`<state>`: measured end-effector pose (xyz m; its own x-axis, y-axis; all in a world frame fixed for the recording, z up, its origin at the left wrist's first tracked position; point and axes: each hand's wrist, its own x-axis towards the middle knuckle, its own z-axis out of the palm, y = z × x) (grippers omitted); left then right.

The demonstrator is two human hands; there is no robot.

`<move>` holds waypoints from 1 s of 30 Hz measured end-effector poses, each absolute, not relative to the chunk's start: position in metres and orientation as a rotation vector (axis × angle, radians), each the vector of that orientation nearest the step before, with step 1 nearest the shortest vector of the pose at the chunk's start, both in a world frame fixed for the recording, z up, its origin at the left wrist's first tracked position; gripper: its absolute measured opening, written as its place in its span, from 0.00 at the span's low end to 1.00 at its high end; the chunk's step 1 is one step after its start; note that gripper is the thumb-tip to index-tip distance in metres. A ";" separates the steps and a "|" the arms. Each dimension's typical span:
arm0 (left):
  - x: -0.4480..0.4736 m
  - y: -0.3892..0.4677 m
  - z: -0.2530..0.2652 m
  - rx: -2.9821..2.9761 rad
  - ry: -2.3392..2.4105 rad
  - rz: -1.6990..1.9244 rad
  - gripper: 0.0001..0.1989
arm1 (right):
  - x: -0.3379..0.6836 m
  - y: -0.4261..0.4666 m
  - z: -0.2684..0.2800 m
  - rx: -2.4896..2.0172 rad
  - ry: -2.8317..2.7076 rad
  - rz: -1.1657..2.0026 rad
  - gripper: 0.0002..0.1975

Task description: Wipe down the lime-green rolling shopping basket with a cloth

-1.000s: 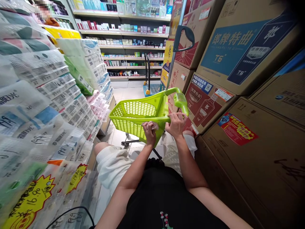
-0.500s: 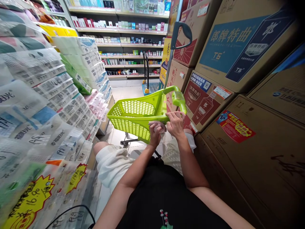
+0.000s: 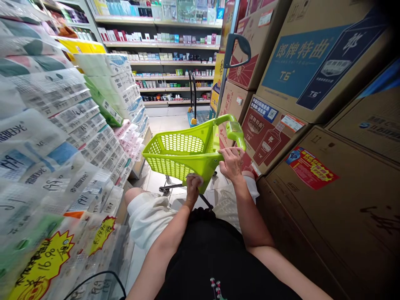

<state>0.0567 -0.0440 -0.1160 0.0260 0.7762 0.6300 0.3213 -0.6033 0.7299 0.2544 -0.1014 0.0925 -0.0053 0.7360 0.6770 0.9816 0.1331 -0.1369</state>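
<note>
A lime-green plastic shopping cart with a perforated basket stands in front of me, its basket pointing left. My right hand is closed on the cart's handle end, fingers over the green rim below the handle. Lower down, my left hand presses a crumpled pale cloth against the outer side of the basket near its bottom. Much of the cloth is hidden by the fingers. Dark legs and casters of the cart show underneath.
Stacked tissue packs with handwritten prices crowd my left. Cardboard cartons rise close on my right. Ahead, a blue platform trolley stands before shelves of small boxed goods. A grey pole with a looped handle leans near the cartons.
My left hand has moved down and to the left with the cloth, from under the rim to the lower basket side. My right hand stays at the handle end.
</note>
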 end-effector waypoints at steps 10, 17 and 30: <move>0.069 -0.008 -0.054 1.773 1.179 2.057 0.05 | 0.268 -0.096 0.089 -1.577 -1.822 -0.473 0.21; 0.053 -0.020 -0.061 1.768 1.281 1.909 0.06 | 0.274 -0.095 0.085 -1.492 -1.800 -0.471 0.21; 0.049 -0.008 -0.015 1.951 1.313 1.809 0.06 | 0.303 -0.081 0.076 -1.344 -1.780 -0.457 0.23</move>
<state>0.0494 -0.0077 -0.0147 -0.1266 0.6832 0.7191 0.4717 -0.5963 0.6496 0.3025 -0.0812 0.0765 -0.0745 0.6082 0.7903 0.9138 0.3590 -0.1902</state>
